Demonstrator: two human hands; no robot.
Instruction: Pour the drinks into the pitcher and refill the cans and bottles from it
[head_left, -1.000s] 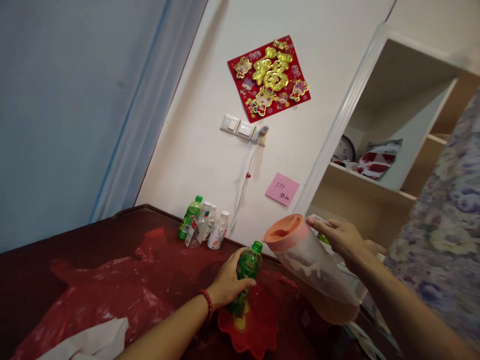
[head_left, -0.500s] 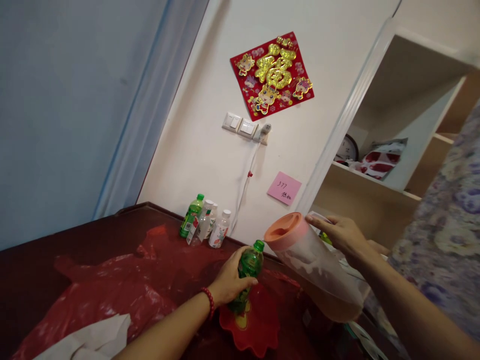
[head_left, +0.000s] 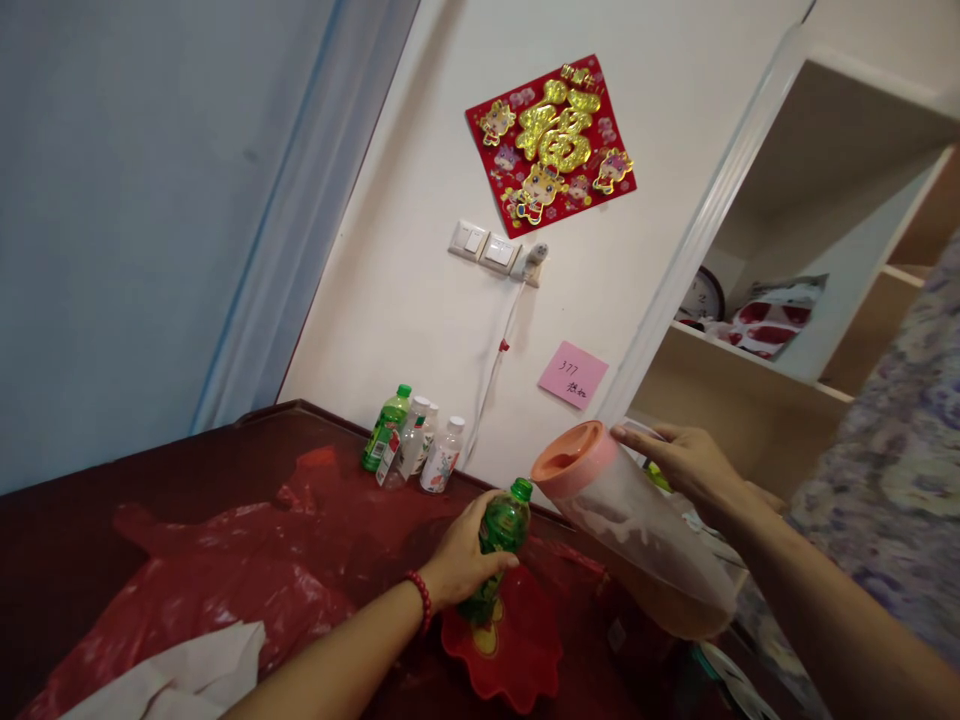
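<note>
A green plastic bottle (head_left: pixel 505 525) stands uncapped in a red scalloped plate (head_left: pixel 517 650), and my left hand (head_left: pixel 466 548) is wrapped round it. My right hand (head_left: pixel 690 465) grips the handle side of a translucent pitcher (head_left: pixel 637 530) with an orange lid. The pitcher is tilted, its lid end close to the bottle's mouth. Brownish liquid lies in the pitcher's lower end. I cannot make out a stream between spout and bottle. The handle is mostly hidden by my right hand.
Several bottles (head_left: pixel 442 455) stand against the wall behind the plate. A red plastic bag (head_left: pixel 225 580) spreads over the dark red table (head_left: pixel 45 520) at left, with a whitish cloth (head_left: pixel 180 680) in front. Shelves (head_left: pixel 757 365) and a floral curtain (head_left: pixel 885 450) are at right.
The whole view has shifted slightly, so things sit a little further right. Both hands keep their holds, and the pitcher stays tilted at the bottle's mouth.
</note>
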